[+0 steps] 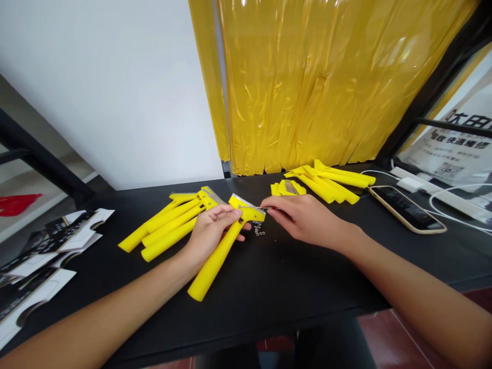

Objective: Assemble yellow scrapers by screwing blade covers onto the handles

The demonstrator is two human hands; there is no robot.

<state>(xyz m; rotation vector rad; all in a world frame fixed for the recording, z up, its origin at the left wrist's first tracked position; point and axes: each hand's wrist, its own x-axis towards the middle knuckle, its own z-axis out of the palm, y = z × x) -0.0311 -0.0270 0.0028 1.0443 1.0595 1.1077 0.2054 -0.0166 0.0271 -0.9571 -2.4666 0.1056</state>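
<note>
My left hand (217, 225) is closed round the head of a yellow scraper (219, 253), whose handle slants down toward the table's front. A metal strip edges the wide head. My right hand (294, 215) pinches a thin metal tool (251, 207) that reaches across the head to near my left thumb. Whether its tip touches a screw is too small to tell. Several small metal rings (260, 233) lie on the table just beyond the scraper. Left of my left hand lie several assembled-looking yellow scrapers (169, 225) side by side.
At the back right lie loose yellow handles (326, 184) and a small stack of yellow head pieces (287, 188). A phone (406, 209), white cables and a power strip (434, 189) are on the right. Printed cards (49, 256) cover the left end of the black table (300, 287).
</note>
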